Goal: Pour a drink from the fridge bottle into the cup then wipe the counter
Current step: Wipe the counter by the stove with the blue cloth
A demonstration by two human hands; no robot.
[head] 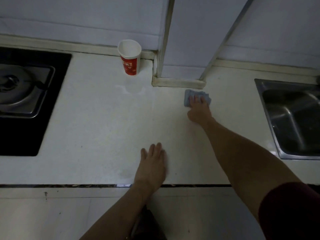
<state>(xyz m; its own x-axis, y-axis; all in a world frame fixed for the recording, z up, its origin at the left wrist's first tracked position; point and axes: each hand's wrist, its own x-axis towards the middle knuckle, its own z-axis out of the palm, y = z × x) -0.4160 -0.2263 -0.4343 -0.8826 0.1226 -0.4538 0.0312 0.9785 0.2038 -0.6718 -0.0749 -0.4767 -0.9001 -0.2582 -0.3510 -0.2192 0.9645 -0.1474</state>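
Cloth pressed to the bench beside the pillar base.

The right hand (pixel 199 108) lies flat, fingers spread over a blue cloth (pixel 192 96) on the white bench (pixel 97 135). The left hand (pixel 153 163) rests open, palm down, near the front edge. A red-and-white cup (pixel 129 57) stands upright by the wall, above a wet patch (pixel 130 88).

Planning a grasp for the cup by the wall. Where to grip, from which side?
Grip the cup around its red mid-body, coming from the front, the counter-edge side. It stands upright with an open mouth, so a side wrap suits it. The wall lies behind it and the pillar to its right, so those sides look tight.
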